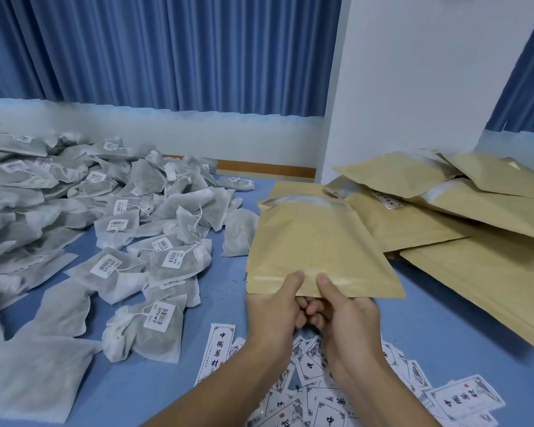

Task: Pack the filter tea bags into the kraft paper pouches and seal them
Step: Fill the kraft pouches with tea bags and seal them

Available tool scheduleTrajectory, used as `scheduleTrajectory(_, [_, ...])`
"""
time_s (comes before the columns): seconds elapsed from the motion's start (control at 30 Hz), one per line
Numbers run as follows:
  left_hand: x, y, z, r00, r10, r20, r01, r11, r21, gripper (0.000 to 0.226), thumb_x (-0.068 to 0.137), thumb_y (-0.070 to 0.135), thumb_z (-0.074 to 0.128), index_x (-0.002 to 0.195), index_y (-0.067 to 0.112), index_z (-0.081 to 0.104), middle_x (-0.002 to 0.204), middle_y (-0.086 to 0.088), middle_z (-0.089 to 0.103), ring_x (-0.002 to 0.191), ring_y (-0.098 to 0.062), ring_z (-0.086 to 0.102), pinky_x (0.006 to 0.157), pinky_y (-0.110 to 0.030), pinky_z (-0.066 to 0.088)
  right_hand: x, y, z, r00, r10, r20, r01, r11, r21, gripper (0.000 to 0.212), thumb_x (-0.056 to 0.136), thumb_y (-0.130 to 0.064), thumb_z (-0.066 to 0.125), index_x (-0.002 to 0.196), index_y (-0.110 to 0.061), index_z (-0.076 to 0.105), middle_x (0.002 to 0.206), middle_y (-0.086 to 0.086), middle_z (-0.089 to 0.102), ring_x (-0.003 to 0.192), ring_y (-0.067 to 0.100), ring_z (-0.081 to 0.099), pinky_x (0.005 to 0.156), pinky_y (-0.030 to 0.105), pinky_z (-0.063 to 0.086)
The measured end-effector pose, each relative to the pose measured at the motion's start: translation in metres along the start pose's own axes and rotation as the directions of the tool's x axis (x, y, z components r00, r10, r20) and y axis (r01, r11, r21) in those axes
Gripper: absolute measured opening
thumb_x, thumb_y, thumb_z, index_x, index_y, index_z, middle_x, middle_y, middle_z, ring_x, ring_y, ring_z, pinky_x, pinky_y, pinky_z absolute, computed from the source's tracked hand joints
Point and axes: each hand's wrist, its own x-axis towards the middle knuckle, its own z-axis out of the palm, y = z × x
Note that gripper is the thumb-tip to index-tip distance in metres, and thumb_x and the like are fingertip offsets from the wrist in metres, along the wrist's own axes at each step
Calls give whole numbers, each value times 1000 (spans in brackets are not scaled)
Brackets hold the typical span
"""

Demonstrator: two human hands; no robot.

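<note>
Both hands are on one kraft pouch (318, 245), held just over the blue desk (438, 318), between the tea bag pile (105, 211) on the left and the pouch stack (460, 211) far right. The left hand (275, 306) and right hand (342, 309) each have their grip clamped on its near edge, thumbs on top, fingers under. The mouth looks to be at the far end, so imo best to spin it round and pop it wide open before grabbing bags. Loose labels (321, 396) lie nearest.
</note>
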Motion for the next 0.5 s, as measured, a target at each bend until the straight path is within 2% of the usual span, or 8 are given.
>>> scheduleTrajectory(0.07, [1, 4, 0, 996, 39, -75, -41, 999, -36, 24, 92, 23, 67, 74, 8, 61, 47, -8, 43, 36, -16, 33, 38, -22, 25, 3, -5, -2, 999, -13, -42, 15, 999, 46, 28, 101, -28, 56, 95, -2, 66, 64, 15, 63, 49, 24, 56, 47, 31, 44])
scheduleTrajectory(0.17, [3, 10, -2, 986, 60, -153, -60, 998, 2, 44, 100, 44, 52, 77, 7, 57, 47, -13, 43, 36, -17, 28, 37, -20, 21, 9, -14, -10, 996, -51, -73, 51, 999, 7, 31, 105, -29, 48, 102, -2, 63, 64, 18, 66, 43, 21, 54, 43, 29, 44])
scheduleTrajectory(0.23, [2, 9, -1, 979, 84, -185, -81, 996, 26, 47, 102, 46, 48, 76, 8, 55, 47, -13, 42, 35, -17, 29, 39, -20, 22, 11, -14, -13, 995, -62, -74, 59, 997, -49, 32, 105, -24, 45, 104, 3, 62, 65, 25, 65, 41, 23, 52, 41, 29, 42])
scheduleTrajectory(0.3, [0, 6, 0, 976, 111, -188, -105, 994, 43, 46, 103, 44, 47, 78, 6, 57, 48, -14, 46, 33, -17, 33, 37, -20, 25, 10, -12, -13, 997, -37, -74, 35, 999, -33, 30, 104, -25, 47, 108, 0, 63, 73, 23, 69, 47, 24, 59, 42, 30, 45])
scheduleTrajectory(0.37, [-1, 7, -1, 979, 130, -154, -127, 991, 30, 37, 104, 38, 48, 90, 6, 61, 56, -13, 60, 36, -19, 47, 36, -22, 31, 10, -12, -12, 999, 5, -40, -3, 999, 43, 24, 104, -26, 50, 115, -10, 64, 93, 13, 76, 71, 23, 73, 53, 30, 52])
scheduleTrajectory(0.4, [-2, 9, -2, 983, 132, -128, -133, 991, 3, 27, 104, 33, 49, 96, 11, 63, 64, -9, 68, 43, -19, 58, 38, -25, 40, 10, -12, -12, 1000, 20, -2, -20, 997, 78, 21, 105, -23, 50, 119, -14, 63, 103, 8, 76, 86, 22, 75, 62, 29, 55])
scheduleTrajectory(0.43, [-2, 11, -1, 988, 126, -93, -130, 991, -35, 17, 104, 25, 51, 101, 16, 65, 75, -4, 75, 57, -18, 70, 46, -29, 51, 10, -13, -12, 999, 23, 43, -28, 993, 113, 22, 105, -19, 49, 122, -16, 62, 110, 5, 75, 97, 21, 74, 72, 29, 57])
scheduleTrajectory(0.5, [0, 13, 2, 992, 123, -40, -127, 987, -100, 18, 103, 12, 52, 111, 21, 64, 100, 0, 78, 89, -20, 76, 73, -37, 62, 10, -16, -10, 997, -3, 83, -12, 985, 170, 25, 105, -8, 46, 126, -13, 60, 116, 6, 74, 104, 21, 72, 89, 36, 56])
